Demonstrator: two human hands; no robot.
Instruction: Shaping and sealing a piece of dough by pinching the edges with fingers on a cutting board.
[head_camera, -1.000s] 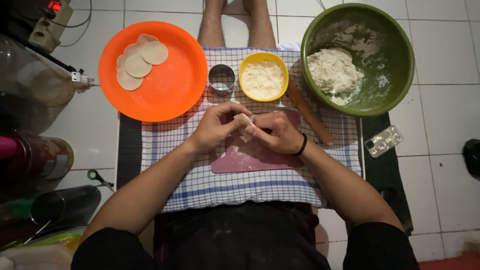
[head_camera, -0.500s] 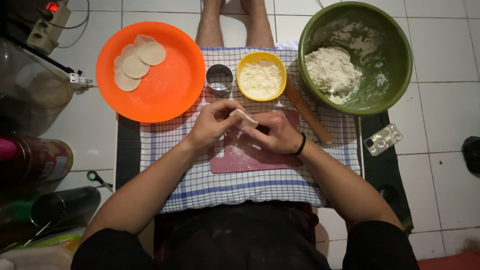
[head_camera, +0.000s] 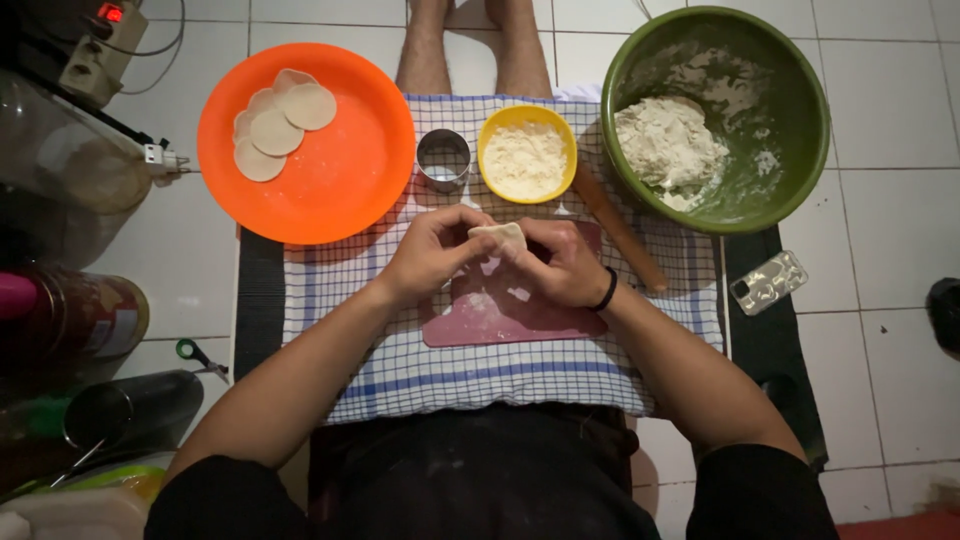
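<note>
Both hands meet over a pink cutting board (head_camera: 520, 320) on a blue-checked cloth (head_camera: 450, 370). My left hand (head_camera: 435, 250) and my right hand (head_camera: 560, 262) pinch a small pale piece of dough (head_camera: 500, 236) between their fingertips, held just above the board. A black band circles my right wrist. Beyond the hands stand a round metal cutter (head_camera: 443, 158) and a yellow bowl of flour (head_camera: 526, 153).
An orange plate (head_camera: 340, 180) at the upper left holds several flat dough rounds (head_camera: 278, 128). A green bowl (head_camera: 790, 130) with a dough lump is at the upper right. A wooden rolling pin (head_camera: 618, 228) lies right of the board. Jars and a power strip crowd the left.
The dough piece has been turned and lifted slightly between both sets of fingertips. The hands stay in the same place over the board.
</note>
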